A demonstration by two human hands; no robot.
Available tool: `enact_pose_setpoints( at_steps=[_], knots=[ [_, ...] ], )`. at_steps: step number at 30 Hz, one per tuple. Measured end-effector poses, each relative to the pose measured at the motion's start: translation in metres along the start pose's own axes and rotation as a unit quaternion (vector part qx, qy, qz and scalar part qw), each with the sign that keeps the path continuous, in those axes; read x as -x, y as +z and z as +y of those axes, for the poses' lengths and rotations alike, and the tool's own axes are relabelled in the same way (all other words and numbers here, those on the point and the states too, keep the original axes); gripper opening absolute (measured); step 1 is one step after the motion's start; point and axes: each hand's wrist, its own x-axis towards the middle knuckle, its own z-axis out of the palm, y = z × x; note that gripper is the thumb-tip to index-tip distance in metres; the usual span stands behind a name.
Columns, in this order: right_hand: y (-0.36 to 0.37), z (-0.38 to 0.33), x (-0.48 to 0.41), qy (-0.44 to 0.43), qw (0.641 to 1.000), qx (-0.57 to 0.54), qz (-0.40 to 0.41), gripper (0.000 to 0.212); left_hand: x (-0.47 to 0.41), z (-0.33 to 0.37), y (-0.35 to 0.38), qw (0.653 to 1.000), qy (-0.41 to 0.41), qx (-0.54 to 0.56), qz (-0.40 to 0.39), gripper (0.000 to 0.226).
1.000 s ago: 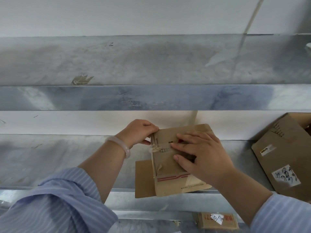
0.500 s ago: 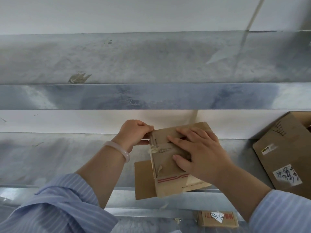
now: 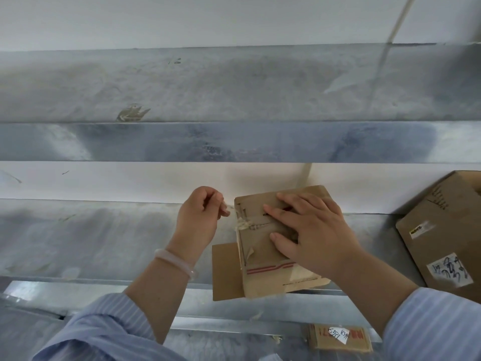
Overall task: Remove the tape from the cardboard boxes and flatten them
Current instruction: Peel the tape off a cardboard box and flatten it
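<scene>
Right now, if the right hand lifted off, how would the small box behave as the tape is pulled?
Probably light: the small box is thin cardboard, pressed down by the right hand while the left hand pinches the tape. The metal ledge looks smooth, so it may slide. Its near end seems to overhang, so it might tip.

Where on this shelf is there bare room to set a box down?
Bare metal shelf runs wide left of the left hand, which pinches a tape strip. Crowded to the right: the right hand presses the small box, and only a narrow gap separates it from the large box at the edge.
</scene>
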Motion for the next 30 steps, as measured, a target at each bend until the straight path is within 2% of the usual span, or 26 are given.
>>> enact_pose_setpoints(
  at_steps=[2,4,6,9,11,13,15,18,22,27,30],
  knots=[
    [-0.001,-0.001,0.0,0.001,1.0,0.0,0.005,0.067,0.003,0.006,-0.005,0.997,-0.037,0.062,-0.032,0.018],
    [-0.001,0.0,0.001,0.002,1.0,0.001,0.003,0.067,0.008,0.012,-0.007,0.974,-0.115,0.179,-0.076,0.015],
    [-0.001,0.0,0.001,0.002,1.0,0.002,0.003,0.068,0.012,0.014,-0.006,0.955,-0.168,0.229,-0.082,0.01],
    [-0.001,-0.001,0.001,0.0,1.0,0.008,-0.001,0.069,0.012,0.005,-0.003,0.983,-0.122,0.136,-0.02,0.007],
    [-0.001,-0.002,0.001,0.0,1.0,0.012,-0.004,0.069,0.016,-0.001,-0.001,1.0,-0.022,0.002,-0.007,0.013],
    [-0.001,-0.002,0.001,0.0,1.0,0.013,-0.002,0.069,0.023,-0.005,0.0,0.982,0.115,-0.147,-0.019,0.011],
    [-0.001,-0.002,0.001,0.001,1.0,0.013,-0.001,0.069,0.027,-0.01,-0.001,0.965,0.187,-0.186,-0.017,0.011],
    [-0.001,-0.004,0.0,0.004,1.0,0.012,-0.001,0.07,0.03,-0.018,-0.005,0.969,0.187,-0.159,-0.029,0.015],
    [0.0,-0.006,-0.001,0.007,1.0,0.02,0.003,0.07,0.031,-0.017,-0.005,0.98,0.143,-0.136,-0.035,0.015],
    [0.001,-0.011,-0.002,0.017,1.0,0.019,0.005,0.072,0.026,-0.011,0.002,0.949,0.209,-0.231,-0.039,0.008],
    [0.001,-0.011,-0.001,0.02,0.999,0.023,0.015,0.07,0.021,-0.007,0.003,0.944,0.178,-0.266,-0.084,0.017]
  ],
)
